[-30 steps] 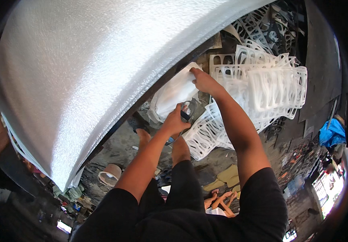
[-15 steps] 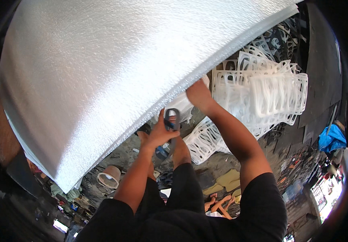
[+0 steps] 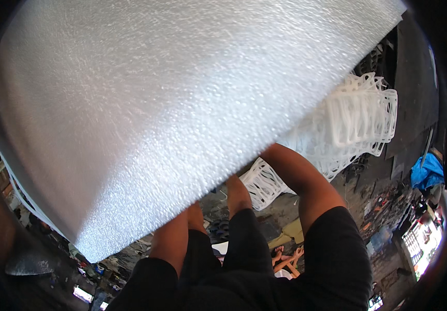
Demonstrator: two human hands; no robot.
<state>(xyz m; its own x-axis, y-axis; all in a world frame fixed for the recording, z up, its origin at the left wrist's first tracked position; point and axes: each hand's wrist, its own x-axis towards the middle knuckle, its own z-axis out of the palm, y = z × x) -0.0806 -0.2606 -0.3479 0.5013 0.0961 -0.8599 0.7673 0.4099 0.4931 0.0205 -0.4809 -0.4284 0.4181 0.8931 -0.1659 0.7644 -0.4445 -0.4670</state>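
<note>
Glossy, pebbled, plastic-looking sheet and matt cloth sleeve

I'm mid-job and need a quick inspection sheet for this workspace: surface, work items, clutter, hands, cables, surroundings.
Surface: dark floor, strewn with small scraps.
Job's things: large glossy, textured whitish sheet fills the upper left; white cut-out lattice sheets lie piled, partly hidden by it.
Clutter: yellowish flat pieces near the wearer's legs; crumpled blue plastic at far right; smaller bits too small to identify.
Hands: left hand and right hand are both hidden by the sheet's edge, so their grip cannot be told; the left forearm and right forearm show.
Cables: nothing seen.
Surroundings: another person's arms at lower centre; bright opening at right.
</note>
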